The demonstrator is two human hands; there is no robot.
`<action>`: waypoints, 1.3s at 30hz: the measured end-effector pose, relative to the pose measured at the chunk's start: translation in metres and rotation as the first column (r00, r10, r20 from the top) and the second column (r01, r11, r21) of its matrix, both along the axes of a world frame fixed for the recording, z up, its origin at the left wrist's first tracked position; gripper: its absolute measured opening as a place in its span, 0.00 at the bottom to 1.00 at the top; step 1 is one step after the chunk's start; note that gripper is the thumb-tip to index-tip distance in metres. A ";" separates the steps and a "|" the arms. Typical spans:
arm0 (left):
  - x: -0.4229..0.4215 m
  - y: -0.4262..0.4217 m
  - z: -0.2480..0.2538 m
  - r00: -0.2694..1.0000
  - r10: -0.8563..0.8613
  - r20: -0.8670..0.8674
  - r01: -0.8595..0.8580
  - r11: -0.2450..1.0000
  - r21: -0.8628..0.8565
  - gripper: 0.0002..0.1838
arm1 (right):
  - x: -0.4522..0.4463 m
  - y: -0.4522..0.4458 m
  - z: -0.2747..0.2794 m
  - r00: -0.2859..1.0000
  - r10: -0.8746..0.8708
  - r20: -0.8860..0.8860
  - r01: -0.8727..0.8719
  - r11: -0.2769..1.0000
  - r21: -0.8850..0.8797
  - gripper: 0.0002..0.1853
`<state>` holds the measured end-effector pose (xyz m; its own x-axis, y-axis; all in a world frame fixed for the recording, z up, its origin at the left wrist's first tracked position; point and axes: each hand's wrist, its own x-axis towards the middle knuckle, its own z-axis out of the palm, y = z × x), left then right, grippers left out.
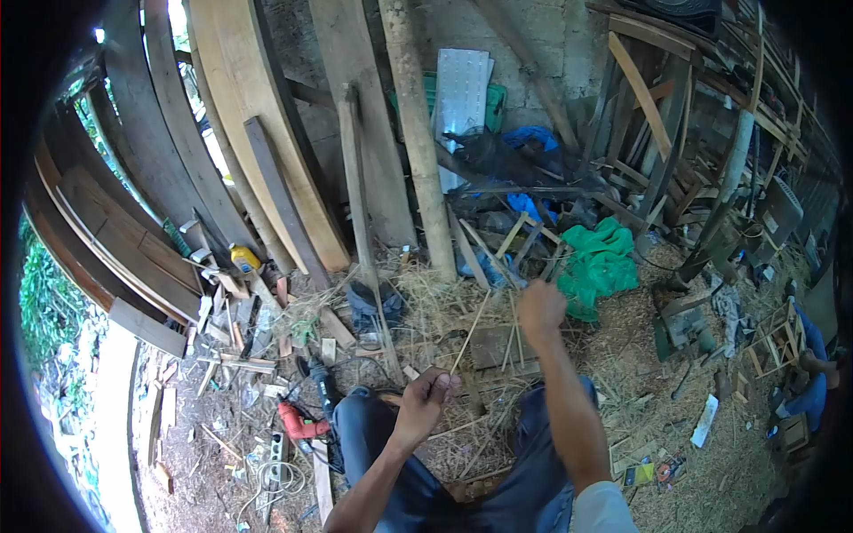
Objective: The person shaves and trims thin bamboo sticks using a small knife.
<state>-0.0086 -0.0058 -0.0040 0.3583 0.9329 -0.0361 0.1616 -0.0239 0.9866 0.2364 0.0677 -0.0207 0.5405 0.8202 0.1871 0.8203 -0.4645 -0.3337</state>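
Note:
My left hand is closed in a pinch above my left knee. Between its fingers is the lower end of a thin pale stick, which slants up and away to the right. Higher and farther right, my right hand is closed like a fist and slightly blurred. Whatever it may hold is hidden by the fingers. Thin strips show just left of my right wrist; whether they touch the hand I cannot tell. Beneath the hands, a wooden block lies on the ground between my knees.
A red power tool lies beside my left leg, near a power strip and coiled cord. Planks lean on the wall ahead. Green netting is heaped beyond my right hand. Wood scraps and shavings litter the ground. A yellow bottle stands left.

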 end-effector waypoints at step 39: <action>-0.050 0.072 0.051 0.808 -0.083 -0.583 0.351 0.862 0.364 0.08 | -0.020 -0.028 0.011 0.666 0.674 -0.319 -0.594 0.738 0.320 0.09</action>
<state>-0.0584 0.0661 0.0471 0.6002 0.7929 0.1048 0.5885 -0.5266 0.6135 0.2160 0.0399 -0.0098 -0.0424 0.9655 0.2568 0.6716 0.2179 -0.7082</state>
